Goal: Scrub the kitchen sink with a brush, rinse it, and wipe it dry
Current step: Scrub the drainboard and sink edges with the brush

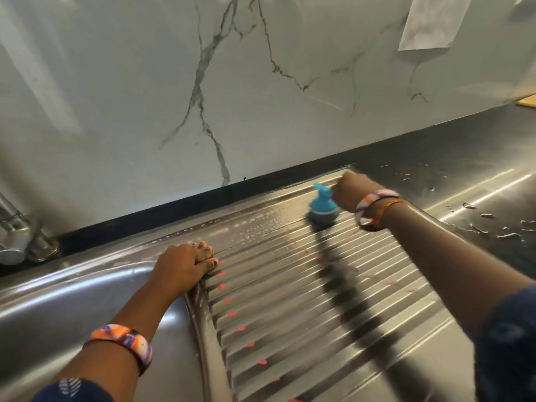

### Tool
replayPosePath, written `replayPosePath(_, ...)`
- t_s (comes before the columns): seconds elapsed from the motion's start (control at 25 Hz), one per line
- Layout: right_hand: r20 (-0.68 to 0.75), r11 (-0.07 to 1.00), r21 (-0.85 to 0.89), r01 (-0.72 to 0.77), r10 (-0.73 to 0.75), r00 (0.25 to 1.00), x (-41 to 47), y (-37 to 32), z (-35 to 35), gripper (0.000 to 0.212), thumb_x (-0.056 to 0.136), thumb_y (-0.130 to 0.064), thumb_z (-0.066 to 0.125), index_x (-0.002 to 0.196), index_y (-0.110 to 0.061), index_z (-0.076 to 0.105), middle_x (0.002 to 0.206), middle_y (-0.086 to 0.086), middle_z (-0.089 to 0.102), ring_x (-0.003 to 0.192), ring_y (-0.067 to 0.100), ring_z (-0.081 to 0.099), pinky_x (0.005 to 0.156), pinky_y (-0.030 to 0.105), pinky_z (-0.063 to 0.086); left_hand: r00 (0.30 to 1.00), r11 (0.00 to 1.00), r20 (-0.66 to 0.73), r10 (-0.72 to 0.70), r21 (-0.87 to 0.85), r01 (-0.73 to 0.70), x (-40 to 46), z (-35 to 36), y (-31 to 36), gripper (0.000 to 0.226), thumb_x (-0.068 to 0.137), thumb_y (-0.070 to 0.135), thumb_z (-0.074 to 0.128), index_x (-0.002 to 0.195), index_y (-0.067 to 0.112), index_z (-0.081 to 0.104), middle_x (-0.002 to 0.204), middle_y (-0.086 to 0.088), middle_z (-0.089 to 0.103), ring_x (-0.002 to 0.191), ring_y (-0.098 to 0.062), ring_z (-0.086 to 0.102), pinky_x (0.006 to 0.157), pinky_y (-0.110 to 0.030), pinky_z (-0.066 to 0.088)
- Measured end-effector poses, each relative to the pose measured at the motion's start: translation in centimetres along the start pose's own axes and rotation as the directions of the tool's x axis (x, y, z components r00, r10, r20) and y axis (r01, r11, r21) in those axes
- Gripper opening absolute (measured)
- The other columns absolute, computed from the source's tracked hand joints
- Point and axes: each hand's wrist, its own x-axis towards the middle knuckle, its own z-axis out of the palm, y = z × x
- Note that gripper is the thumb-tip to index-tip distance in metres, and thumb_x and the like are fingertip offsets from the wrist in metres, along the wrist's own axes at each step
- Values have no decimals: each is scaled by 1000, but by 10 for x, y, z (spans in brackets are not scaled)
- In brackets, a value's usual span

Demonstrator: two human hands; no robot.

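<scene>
blue-handled round scrub brush (322,206) | upright, bristles down on far ridges | stainless steel sink drainboard (304,309) | wet, soapy

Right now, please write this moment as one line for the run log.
step: scrubbing | right hand: holds brush on drainboard far end | left hand: rests on sink rim | rinse, wipe: not done

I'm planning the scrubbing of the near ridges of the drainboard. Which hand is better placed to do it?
Right. The right hand already grips the blue brush, its bristles down on the drainboard. The left hand lies flat on the sink rim, bracing.
</scene>
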Motion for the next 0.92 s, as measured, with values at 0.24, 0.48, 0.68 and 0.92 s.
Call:
replayPosePath(0.24, 61, 947, 174, 270, -285, 957, -37, -82, 51, 33, 95, -25, 46, 120, -10, 62, 107, 9, 66, 80, 14, 52, 76, 25, 44, 985, 989, 95, 147, 12, -149, 1, -17, -3, 26, 92, 31, 57, 111, 20, 71, 108, -4, 70, 100, -17, 62, 83, -21, 41)
replayPosePath(0.48, -94, 984, -131, -121, 109, 990, -2, 44, -12, 32, 94, -25, 50, 115, -3, 61, 110, 17, 65, 98, 32, 63, 78, 31, 46, 984, 980, -101, 150, -114, -161, -40, -14, -4, 36, 74, 47, 55, 82, 21, 78, 81, 2, 75, 79, -15, 67, 75, -28, 50)
replayPosePath(0.68, -84, 976, 25, -216, 217, 973, 3, 45, -14, 33, 94, -18, 49, 117, 5, 58, 114, 23, 63, 102, 35, 60, 82, 33, 45, 976, 968, -200, 83, -218, -127, -46, -1, -2, 18, 82, 23, 72, 96, 14, 77, 100, -2, 74, 95, -14, 65, 80, -20, 43)
replayPosePath(0.92, -14, 961, 209, 184, -185, 983, -75, -94, 49, 30, 94, -21, 49, 118, -7, 61, 113, 13, 66, 104, 26, 63, 91, 34, 48, 982, 970, -172, 72, -215, -109, -47, 6, -8, 25, 86, 17, 67, 109, 11, 72, 114, -4, 69, 107, -16, 63, 96, -20, 41)
